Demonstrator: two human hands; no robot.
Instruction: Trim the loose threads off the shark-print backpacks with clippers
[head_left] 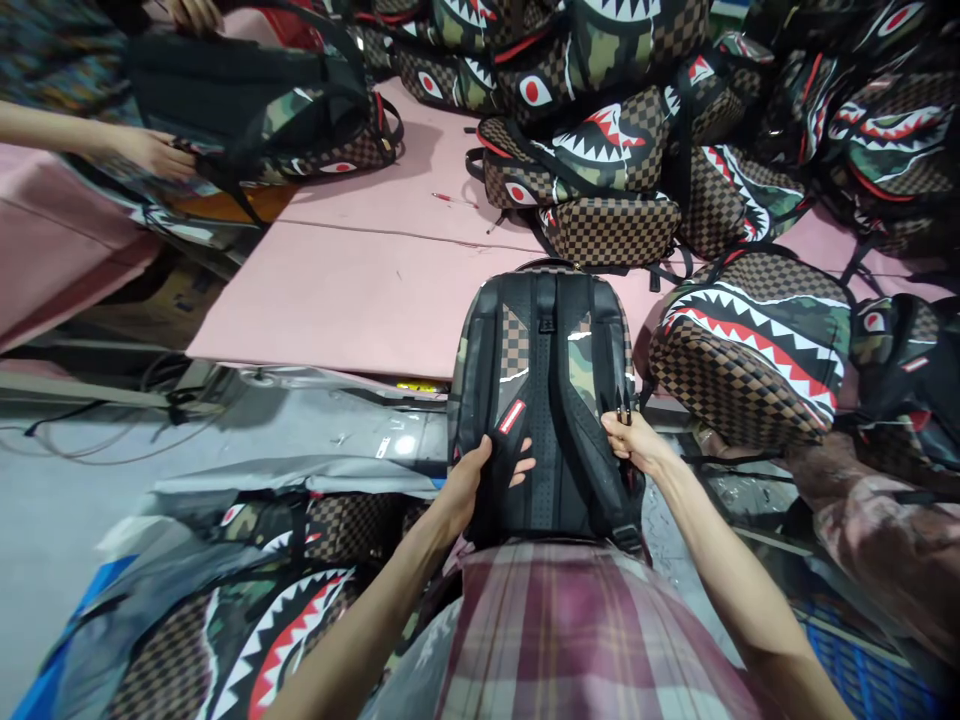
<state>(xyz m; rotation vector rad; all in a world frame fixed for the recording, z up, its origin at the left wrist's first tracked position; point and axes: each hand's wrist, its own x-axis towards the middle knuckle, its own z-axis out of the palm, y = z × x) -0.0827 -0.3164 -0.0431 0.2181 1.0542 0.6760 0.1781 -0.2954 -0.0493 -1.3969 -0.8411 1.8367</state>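
Where the pink counter point(352, 290) meets its near edge, one backpack point(544, 400) stands back-panel toward the wearer, propped against the plaid-clad lap, black padded straps facing up. Heap of matching shark-mouth backpacks point(622, 150): piled across the counter's far and right side; more in a plastic-lined sack point(247, 600) at lower left. Co-worker's hand point(154, 152): far left, on another bag. Left hand point(480, 475): closed around the left shoulder strap near its red tag, thumb on top, forearm angled up from below. Right hand point(634, 440): pinching the right strap's edge, wrist bent inward. Handling judgement: an even grip on both straps should keep the bag square.
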